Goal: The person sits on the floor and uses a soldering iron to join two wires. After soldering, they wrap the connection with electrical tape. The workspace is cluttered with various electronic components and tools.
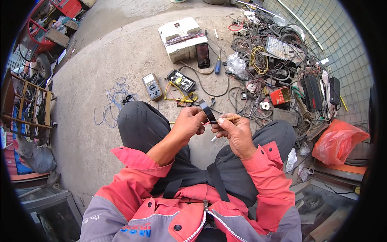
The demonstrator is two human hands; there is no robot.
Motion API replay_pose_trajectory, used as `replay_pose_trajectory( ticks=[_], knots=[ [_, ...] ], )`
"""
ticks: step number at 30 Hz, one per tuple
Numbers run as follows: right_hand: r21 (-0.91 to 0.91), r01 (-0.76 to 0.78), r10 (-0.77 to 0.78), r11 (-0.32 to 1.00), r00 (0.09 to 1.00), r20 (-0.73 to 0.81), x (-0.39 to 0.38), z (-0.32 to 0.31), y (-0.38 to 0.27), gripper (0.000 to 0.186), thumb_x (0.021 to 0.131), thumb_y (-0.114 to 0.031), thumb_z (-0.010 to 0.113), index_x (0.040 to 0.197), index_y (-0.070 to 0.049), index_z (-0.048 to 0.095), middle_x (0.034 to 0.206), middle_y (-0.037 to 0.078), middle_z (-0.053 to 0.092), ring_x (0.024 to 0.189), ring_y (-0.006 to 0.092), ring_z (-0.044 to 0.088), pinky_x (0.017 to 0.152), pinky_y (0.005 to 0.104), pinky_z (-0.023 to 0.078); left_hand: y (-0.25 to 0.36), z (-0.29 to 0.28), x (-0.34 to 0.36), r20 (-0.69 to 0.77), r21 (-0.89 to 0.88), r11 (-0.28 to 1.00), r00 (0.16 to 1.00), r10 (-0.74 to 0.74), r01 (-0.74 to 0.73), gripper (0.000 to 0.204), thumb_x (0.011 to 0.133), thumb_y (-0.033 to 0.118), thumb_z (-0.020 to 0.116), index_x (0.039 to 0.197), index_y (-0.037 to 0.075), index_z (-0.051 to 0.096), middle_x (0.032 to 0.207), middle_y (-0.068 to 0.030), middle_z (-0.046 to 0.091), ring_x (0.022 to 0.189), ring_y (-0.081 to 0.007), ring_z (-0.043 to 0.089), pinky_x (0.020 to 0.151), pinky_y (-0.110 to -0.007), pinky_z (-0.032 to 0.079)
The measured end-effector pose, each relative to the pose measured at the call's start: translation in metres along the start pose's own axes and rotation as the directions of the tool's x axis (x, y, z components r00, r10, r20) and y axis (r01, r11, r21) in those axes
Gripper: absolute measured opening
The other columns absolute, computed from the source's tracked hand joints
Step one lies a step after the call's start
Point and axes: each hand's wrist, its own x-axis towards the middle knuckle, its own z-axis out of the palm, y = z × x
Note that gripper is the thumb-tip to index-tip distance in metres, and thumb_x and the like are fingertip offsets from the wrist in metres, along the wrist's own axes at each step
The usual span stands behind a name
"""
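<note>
Above my knees, my left hand [188, 124] is closed around a roll of black tape [207, 111], held on edge. My right hand [235, 135] is closed close beside it, its thumb and fingers pinching at the lower end of the black tape. A thin red wire [205, 123] shows between the two hands; its ends are hidden by fingers. Also between the right fingers are a tan stick-like piece [232, 118] and a white tip [214, 138]; whether they are one thing I cannot tell. Beyond lie an opened circuit box [181, 80] with yellow wires and a multimeter [152, 86].
A phone [202, 55] leans against a white foam block [182, 38], near a blue-handled screwdriver [217, 67]. Tangled cables and electronic scrap [270, 68] are heaped at right, with a red plastic bag [338, 142]. Blue wire [111, 101] lies left on concrete, a wooden rack [30, 101] farther left.
</note>
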Motion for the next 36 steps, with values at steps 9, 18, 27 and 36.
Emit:
replay_pose_trajectory(
  ticks=[9, 18, 27, 36],
  knots=[
    [-0.002, -0.015, 0.015, 1.0, 0.999, -0.046, 0.0, 0.001, -0.004, 0.016, 0.093, -0.012, 0.067, 0.1, 0.002, 0.067, 0.088, 0.014, 0.072, 0.071, 0.0176, 0.071, 0.058, 0.0248, 0.057, 0.0, 0.004, -0.002, -0.061, 0.042, 0.989, 0.987, 0.147, -0.145, 0.034, 0.096, 0.013, 0.059, 0.123, -0.005, 0.05, 0.08, -0.0064, 0.061, 0.051, -0.0108, 0.054, 0.046, -0.025, 0.041],
    [-0.008, 0.032, -0.032, 0.999, 0.997, -0.068, 0.001, -0.001, -0.005, 0.019, 0.092, -0.016, 0.069, 0.099, 0.001, 0.068, 0.086, 0.01, 0.072, 0.07, 0.0133, 0.068, 0.059, 0.0225, 0.055, 0.005, 0.011, -0.012, 0.219, 0.535, 0.525, 0.709, 0.67, -0.662, 0.018, 0.085, 0.008, 0.075, 0.101, 0.002, 0.072, 0.093, -0.0072, 0.057, 0.082, -0.0151, 0.055, 0.063, -0.027, 0.046],
    [-0.073, 0.068, -0.075, 0.995, 0.993, -0.094, 0.0, -0.003, -0.001, 0.019, 0.091, -0.018, 0.072, 0.097, 0.0, 0.068, 0.078, 0.004, 0.067, 0.064, 0.0086, 0.061, 0.057, 0.0207, 0.049, 0.001, 0.011, -0.009, 0.224, 0.541, 0.474, 0.662, 0.715, -0.695, 0.018, 0.078, -0.003, 0.074, 0.095, 0.0, 0.071, 0.091, -0.0092, 0.06, 0.082, -0.02, 0.059, 0.065, -0.029, 0.047],
    [-0.077, 0.101, -0.105, 0.992, 0.993, -0.058, 0.002, 0.002, 0.0, 0.019, 0.09, -0.017, 0.074, 0.1, -0.001, 0.071, 0.078, 0.001, 0.066, 0.064, 0.0056, 0.056, 0.056, 0.0208, 0.046, 0.003, 0.011, -0.01, 0.214, 0.495, 0.491, 0.648, 0.731, -0.717, 0.016, 0.077, -0.005, 0.071, 0.093, 0.0, 0.07, 0.088, -0.0106, 0.059, 0.079, -0.0248, 0.06, 0.067, -0.034, 0.048]
  ],
)
